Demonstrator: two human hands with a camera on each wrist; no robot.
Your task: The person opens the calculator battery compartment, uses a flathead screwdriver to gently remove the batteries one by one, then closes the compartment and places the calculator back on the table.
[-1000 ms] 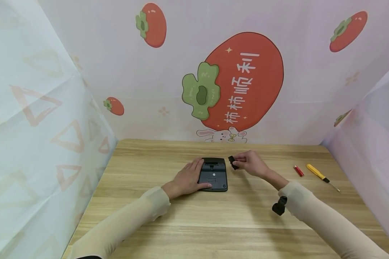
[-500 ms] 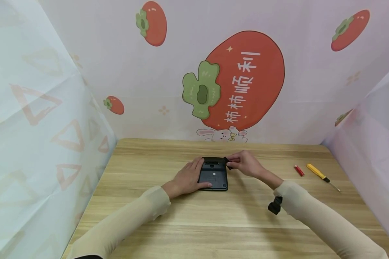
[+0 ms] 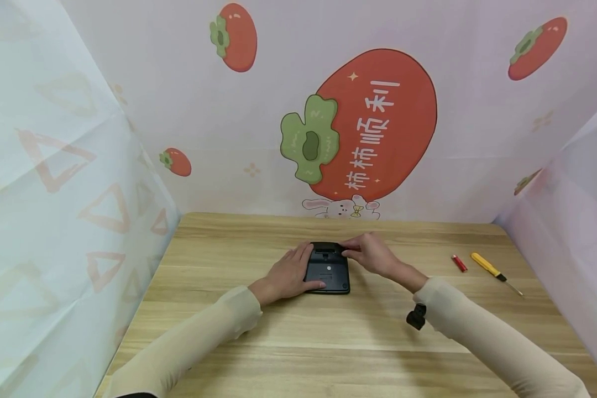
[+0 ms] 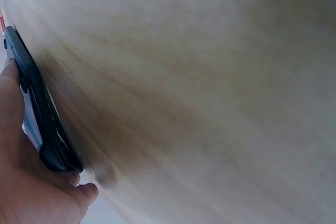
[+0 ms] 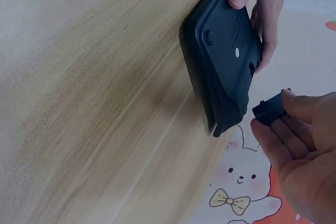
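A black calculator [image 3: 332, 276] lies face down on the wooden table, its battery slot [image 3: 324, 251] uncovered near the far edge. My left hand [image 3: 288, 276] grips its left side, with the thumb over the back at the near end and the fingers along the far left edge. Between thumb and fingers my right hand [image 3: 373, 255] pinches a small black battery cover [image 5: 270, 108]. The right wrist view shows this cover tilted, slightly apart from the calculator's far end. In the left wrist view the calculator [image 4: 44, 114] is seen edge-on beside the left hand.
To the right of the right hand lie a small red battery [image 3: 459, 263] and a screwdriver [image 3: 487, 265] with a yellow handle. A printed sheet [image 3: 249, 182] with persimmons stands along the table's back edge, and more sheeting closes both sides.
The right hand has moved left with the battery cover, from beside the calculator to over its far right corner. The left hand and the calculator have stayed in place.
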